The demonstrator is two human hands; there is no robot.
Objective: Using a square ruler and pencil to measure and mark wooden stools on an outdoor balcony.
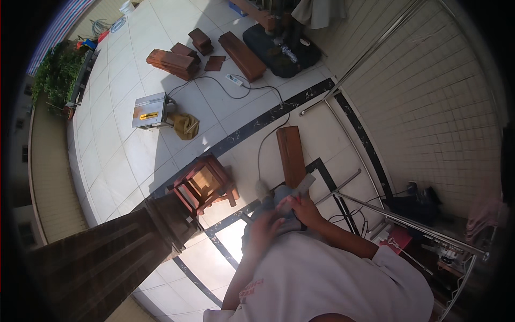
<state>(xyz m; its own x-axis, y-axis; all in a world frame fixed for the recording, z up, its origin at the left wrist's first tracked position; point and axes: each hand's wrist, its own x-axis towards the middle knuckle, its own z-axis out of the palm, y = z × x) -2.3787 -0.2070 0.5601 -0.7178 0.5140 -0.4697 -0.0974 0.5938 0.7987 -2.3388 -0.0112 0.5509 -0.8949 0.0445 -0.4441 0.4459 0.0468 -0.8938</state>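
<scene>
"What is in the right hand (307,211)?"

"A flat, pale bar (304,185); the fingers curl closed about its near end. Its long axis slants, the free end pointing ahead and rightward."

"And where is it?"

"Just right of centre in the view, by the near end of a red-brown wooden plank (291,153), which runs lengthwise ahead, its far end leaning slightly left."

"The left hand (262,228)?"

"Blurred, near a grey rounded object (262,189); its opening and any hold cannot be told."

"Farther out?"

"A wooden stool (205,181) to the left, then a table saw (149,114) on the tiles (118,155)."
</scene>
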